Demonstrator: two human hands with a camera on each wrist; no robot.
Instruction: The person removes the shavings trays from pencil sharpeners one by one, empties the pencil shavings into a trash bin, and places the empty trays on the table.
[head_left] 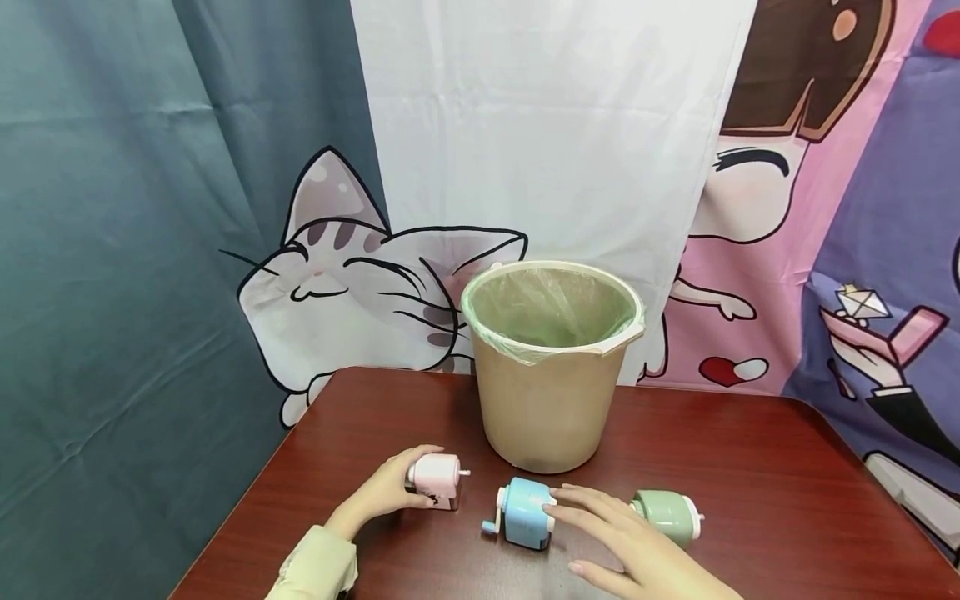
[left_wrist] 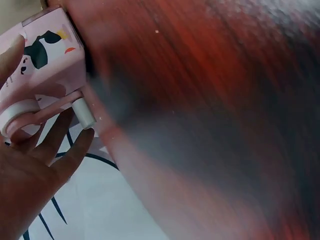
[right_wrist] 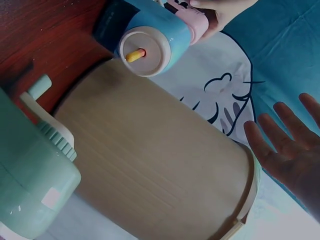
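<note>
In the head view, my left hand [head_left: 385,488] grips a pink crank pencil sharpener [head_left: 438,475] on the table's left part. The left wrist view shows the thumb on its printed face, its crank [left_wrist: 55,111] near the other fingers. A blue crank pencil sharpener [head_left: 528,510] stands to the right of it. Beside that, my right hand [head_left: 628,537] has its fingers extended; the right wrist view shows them apart from the blue sharpener. A short yellow-orange piece [right_wrist: 135,55] pokes from the blue sharpener's round face. Farther right is a green crank pencil sharpener [head_left: 666,515], partly behind the right hand.
A tan bin [head_left: 551,408] with a thin green liner stands behind the sharpeners on the dark red wooden table [head_left: 757,475]. Behind the table hangs a printed curtain [head_left: 570,133] with cartoon figures.
</note>
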